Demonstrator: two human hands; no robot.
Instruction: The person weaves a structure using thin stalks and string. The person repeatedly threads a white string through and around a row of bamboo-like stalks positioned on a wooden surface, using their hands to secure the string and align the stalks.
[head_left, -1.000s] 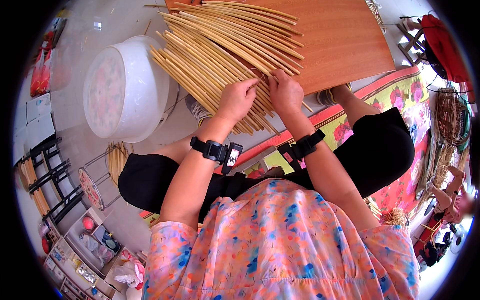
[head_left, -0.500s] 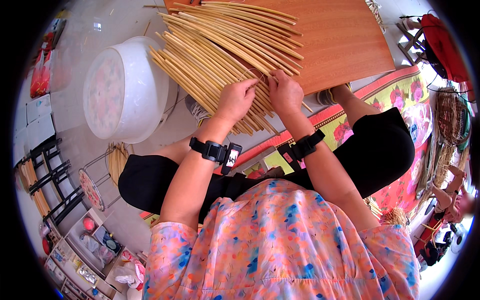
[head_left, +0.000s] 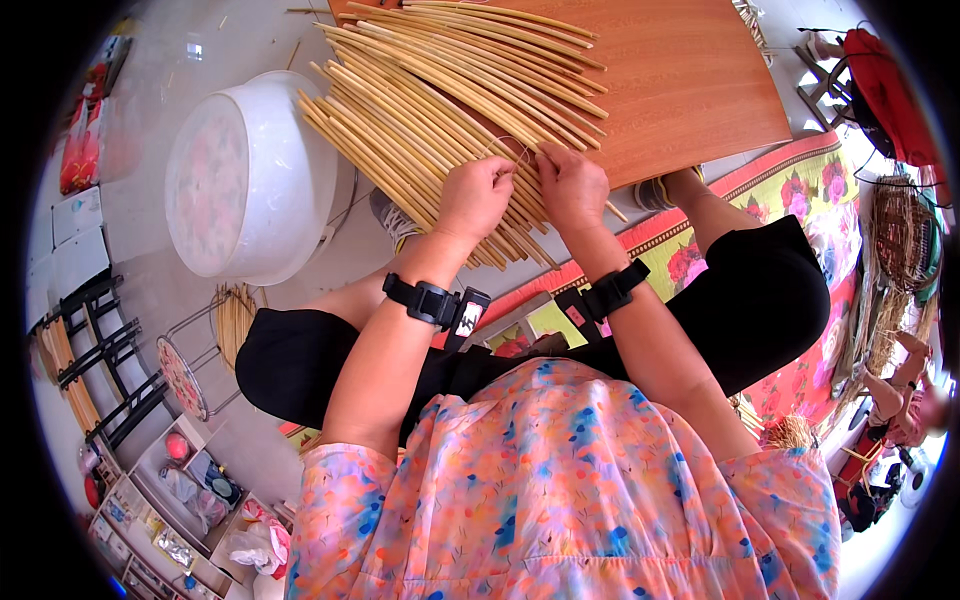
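Note:
Many pale straw-coloured stalks (head_left: 400,130) lie side by side in a mat on a wooden board, some reaching past its near edge. A thin cord (head_left: 512,150) loops up over the stalks between my two hands. My left hand (head_left: 475,198) is closed, thumb and forefinger pinched at the cord near the lower stalks. My right hand (head_left: 573,188) is closed too, its fingertips pinching by the other side of the loop. Both hands rest close together over the near part of the stalks.
The orange-brown wooden board (head_left: 690,95) extends to the right. A white plastic tub (head_left: 250,180) stands at left, near a round stool (head_left: 184,378). Flowered red matting (head_left: 680,265) covers the floor right. Shelves (head_left: 190,500) are lower left; another person (head_left: 905,400) sits far right.
The cord loop between my hands has shifted and shows more openly. My fingers have moved slightly; the stalks lie as before.

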